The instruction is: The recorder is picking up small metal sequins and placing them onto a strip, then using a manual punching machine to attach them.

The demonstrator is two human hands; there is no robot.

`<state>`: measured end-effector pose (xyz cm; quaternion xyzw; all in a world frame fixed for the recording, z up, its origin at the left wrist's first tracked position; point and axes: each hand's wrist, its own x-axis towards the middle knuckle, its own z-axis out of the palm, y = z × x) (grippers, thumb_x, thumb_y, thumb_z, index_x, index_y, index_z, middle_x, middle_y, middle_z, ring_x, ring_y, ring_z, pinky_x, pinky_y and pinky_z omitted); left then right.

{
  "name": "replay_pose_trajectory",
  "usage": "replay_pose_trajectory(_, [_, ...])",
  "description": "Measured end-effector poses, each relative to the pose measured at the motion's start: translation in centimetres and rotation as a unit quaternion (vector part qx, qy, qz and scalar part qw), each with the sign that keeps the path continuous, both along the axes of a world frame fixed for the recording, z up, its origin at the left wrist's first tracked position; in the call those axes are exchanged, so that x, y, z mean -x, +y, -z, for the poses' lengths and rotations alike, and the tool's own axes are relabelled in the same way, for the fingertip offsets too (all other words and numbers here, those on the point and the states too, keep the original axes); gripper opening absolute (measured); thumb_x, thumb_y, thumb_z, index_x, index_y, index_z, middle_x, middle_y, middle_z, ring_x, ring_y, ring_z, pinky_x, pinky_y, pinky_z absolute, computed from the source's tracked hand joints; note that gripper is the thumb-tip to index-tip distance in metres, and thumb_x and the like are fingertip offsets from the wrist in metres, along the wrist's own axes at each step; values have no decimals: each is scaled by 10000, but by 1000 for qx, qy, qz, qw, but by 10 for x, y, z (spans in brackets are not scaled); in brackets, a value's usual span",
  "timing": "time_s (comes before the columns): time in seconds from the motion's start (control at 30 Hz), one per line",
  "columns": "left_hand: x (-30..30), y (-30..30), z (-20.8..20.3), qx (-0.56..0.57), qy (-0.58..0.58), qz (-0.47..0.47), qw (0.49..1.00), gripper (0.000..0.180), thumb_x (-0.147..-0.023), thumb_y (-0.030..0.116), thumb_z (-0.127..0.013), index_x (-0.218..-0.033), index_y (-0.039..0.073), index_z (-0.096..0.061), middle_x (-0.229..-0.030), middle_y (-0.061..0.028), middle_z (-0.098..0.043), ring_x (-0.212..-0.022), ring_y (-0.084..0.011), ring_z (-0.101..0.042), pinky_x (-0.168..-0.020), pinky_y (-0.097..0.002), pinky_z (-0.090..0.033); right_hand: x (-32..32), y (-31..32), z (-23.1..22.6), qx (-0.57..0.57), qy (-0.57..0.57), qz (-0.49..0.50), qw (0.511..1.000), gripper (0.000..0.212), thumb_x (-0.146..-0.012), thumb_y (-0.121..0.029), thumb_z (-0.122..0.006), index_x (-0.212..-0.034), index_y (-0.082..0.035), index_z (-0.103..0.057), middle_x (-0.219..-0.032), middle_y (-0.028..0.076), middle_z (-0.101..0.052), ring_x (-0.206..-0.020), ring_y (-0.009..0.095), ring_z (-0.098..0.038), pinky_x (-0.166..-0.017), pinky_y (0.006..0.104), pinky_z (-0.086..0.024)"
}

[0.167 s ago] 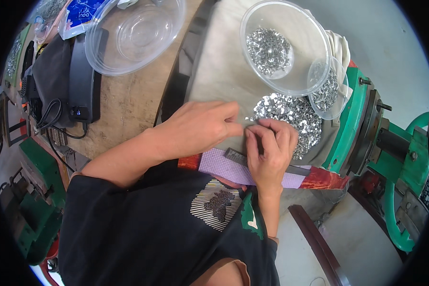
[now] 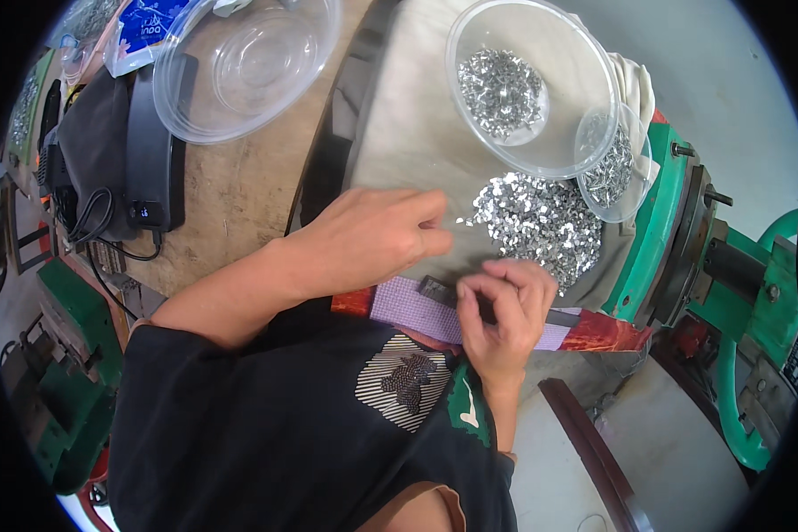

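Observation:
My left hand [image 2: 386, 232] is closed, held over the beige cloth [image 2: 408, 133] just left of a heap of small shiny metal pieces [image 2: 536, 217]. Its fingertips are pressed together, and anything between them is too small to make out. Nearer to me, my right hand [image 2: 508, 310] has its fingers curled in toward the thumb, above a dark flat bar [image 2: 438, 289]. Whether a small piece sits in that grip is hidden. The bar lies along a purple woven strip [image 2: 399, 303] at the cloth's near edge.
A clear plastic tub [image 2: 585, 89] of metal pieces stands beyond the heap, beside a smaller clear bowl [image 2: 608, 177]. On the wooden table [image 2: 239, 191] at left are a large clear basin [image 2: 248, 120] and a black device [image 2: 155, 151] with a cable. Green machinery [image 2: 661, 230] borders the right.
My right hand has drawn back toward me, away from the left fingertips, to a place over the dark bar. The left hand has stayed nearly where it was.

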<state>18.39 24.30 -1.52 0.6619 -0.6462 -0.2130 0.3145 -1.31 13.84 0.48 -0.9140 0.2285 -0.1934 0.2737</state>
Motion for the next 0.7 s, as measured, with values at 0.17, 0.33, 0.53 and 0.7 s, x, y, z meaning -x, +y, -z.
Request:
replay_pose_trajectory(0.17, [0,-2,-1,-16,17,1,1000,69,-836,103,-629,-832,56,-579,-878,-80,-542,-803,-279,-637,-634,-407,-519,14,16,6,-4,21,-7,1000,221,-670,-63,-836,-859,-88,-725,-1009,41,-636,-987,277,-574,-869,386,-452])
replay_pose_trajectory(0.33, [1,-2,-1,-24,43,-20,999,96,-862,112,-640,-832,49,-574,-890,-87,-550,-791,-291,-640,-640,-416,-518,13,22,6,12,0,4,1000,246,-663,-101,-854,-877,-110,-732,-1017,30,-635,-989,268,-579,-864,396,-447])
replay_pose_trajectory(0.53, [-3,-2,-1,-20,69,-14,997,109,-847,105,-655,-821,48,-565,-893,-89,-545,-786,-293,-634,-632,-417,-510,0,22,8,23,16,-10,1000,233,-679,-122,-848,-874,-119,-721,-1013,20,-640,-976,264,-593,-856,406,-436])
replay_pose_trajectory(0.7, [-3,-2,-2,-36,75,-2,997,103,-841,99,-648,-820,44,-563,-886,-92,-526,-797,-292,-620,-639,-414,-508,0,13,3,-22,37,-45,998,210,-647,-20,-819,-830,-70,-729,-976,65,-646,-979,289,-576,-868,407,-468])
